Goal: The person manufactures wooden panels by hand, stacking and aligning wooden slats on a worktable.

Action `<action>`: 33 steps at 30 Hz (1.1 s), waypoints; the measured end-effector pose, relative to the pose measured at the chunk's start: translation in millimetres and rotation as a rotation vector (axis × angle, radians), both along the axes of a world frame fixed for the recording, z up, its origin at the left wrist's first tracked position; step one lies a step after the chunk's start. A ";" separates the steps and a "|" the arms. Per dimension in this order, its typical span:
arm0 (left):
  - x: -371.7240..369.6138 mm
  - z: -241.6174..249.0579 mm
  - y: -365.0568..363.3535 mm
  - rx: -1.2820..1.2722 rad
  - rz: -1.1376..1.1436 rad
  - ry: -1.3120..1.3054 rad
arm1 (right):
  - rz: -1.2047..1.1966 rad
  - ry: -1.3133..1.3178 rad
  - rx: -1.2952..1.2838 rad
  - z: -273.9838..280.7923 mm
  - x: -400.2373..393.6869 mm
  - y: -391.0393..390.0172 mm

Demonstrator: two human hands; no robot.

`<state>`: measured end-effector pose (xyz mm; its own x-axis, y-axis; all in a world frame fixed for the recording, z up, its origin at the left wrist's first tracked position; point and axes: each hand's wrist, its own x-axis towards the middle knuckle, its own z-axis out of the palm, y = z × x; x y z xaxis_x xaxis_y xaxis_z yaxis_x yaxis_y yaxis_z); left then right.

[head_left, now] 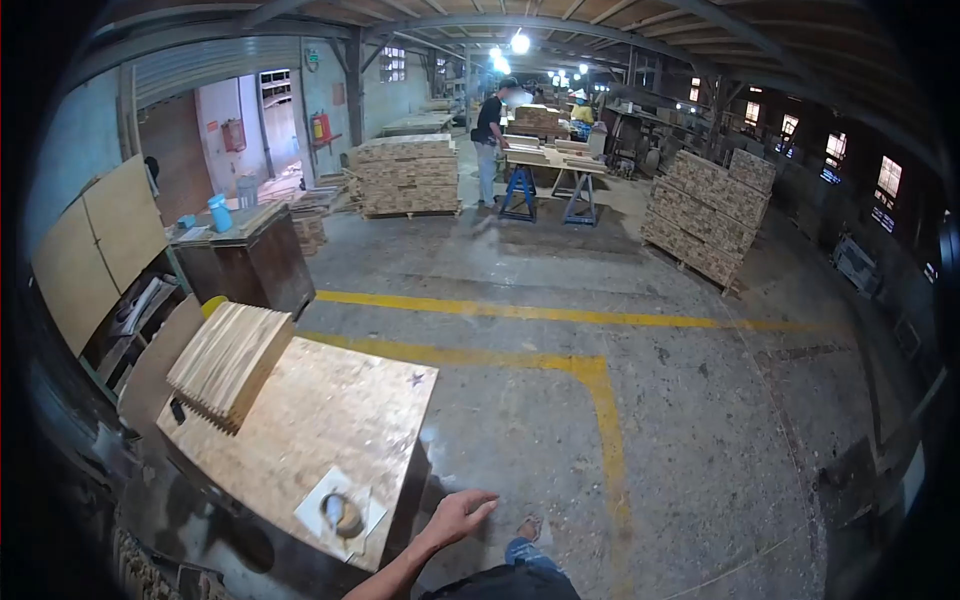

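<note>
Strips of pale wood are resting in a close row at the far left end of the plywood-topped surface, their jagged ends facing the camera. The left hand is hanging just beyond the surface's near right corner, over the concrete floor, well apart from the strips. Its fingers are appearing loosely curled and are gripping nothing visible; exact closure cannot be told. The right hand is not showing, so its state and its spacing from the left cannot be told. A round tan item, possibly a tape roll, is lying on a white sheet near the same corner.

Step in hand, as judged: the person is standing or walking beside the surface, and the visible hand is working on no part. Handling the strips would be calling for a reach across the surface and two-handed support, since the row is looking unbound.

Beyond the yellow floor line, a co-worker is bending over boards on blue trestles.
</note>
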<state>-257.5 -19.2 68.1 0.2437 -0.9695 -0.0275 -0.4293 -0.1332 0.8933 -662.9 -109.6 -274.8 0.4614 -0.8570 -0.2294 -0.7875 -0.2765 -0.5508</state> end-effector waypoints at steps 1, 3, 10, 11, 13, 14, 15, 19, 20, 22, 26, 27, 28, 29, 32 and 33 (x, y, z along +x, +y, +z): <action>1.3 -12.7 -32.0 -0.009 0.011 0.001 | 0.014 0.040 0.023 0.1 1.0 -50.9; 3.4 -21.5 -88.2 0.010 0.039 0.038 | 0.045 0.109 0.084 -1.2 14.3 -134.1; 42.9 9.7 -230.1 -0.040 0.078 0.143 | -0.065 0.187 0.070 118.7 192.7 -452.4; 59.0 25.5 -246.5 0.093 0.126 0.170 | -0.016 0.196 -0.035 131.7 230.4 -503.6; 95.4 -6.7 -274.9 0.078 0.165 0.207 | -0.072 0.085 -0.082 202.0 308.2 -562.0; 114.1 -18.3 -287.3 0.064 0.198 0.246 | -0.112 0.028 -0.039 222.0 339.3 -581.5; 135.0 -16.2 -302.2 0.039 0.222 0.243 | -0.119 0.022 -0.036 209.7 365.5 -600.6; 219.8 -23.5 -357.1 -0.033 0.411 0.250 | -0.045 -0.057 -0.006 177.2 459.3 -632.0; 241.6 -13.7 -372.2 -0.015 0.432 0.233 | 0.075 -0.025 0.034 115.3 468.9 -645.4; 292.5 -41.6 -408.6 -0.176 0.469 0.054 | 0.150 0.019 0.106 51.7 478.2 -634.9; 381.8 40.9 -463.6 -0.080 0.442 -0.064 | 0.595 0.530 0.248 -3.0 459.9 -598.2; 403.6 31.9 -476.7 -0.130 0.440 -0.099 | 0.941 0.471 0.547 -108.8 418.6 -625.3; 423.6 26.0 -481.4 -0.176 0.454 -0.135 | 1.037 0.507 0.551 -110.4 445.4 -637.5; 439.9 29.2 -482.3 -0.155 0.558 -0.126 | 1.003 0.529 0.561 -104.9 468.6 -656.1; 492.9 20.8 -489.1 -0.145 0.697 -0.042 | 0.810 0.561 0.535 -69.6 547.7 -724.9; 506.4 6.0 -486.4 -0.100 0.754 -0.049 | 0.721 0.569 0.520 -47.9 565.0 -748.9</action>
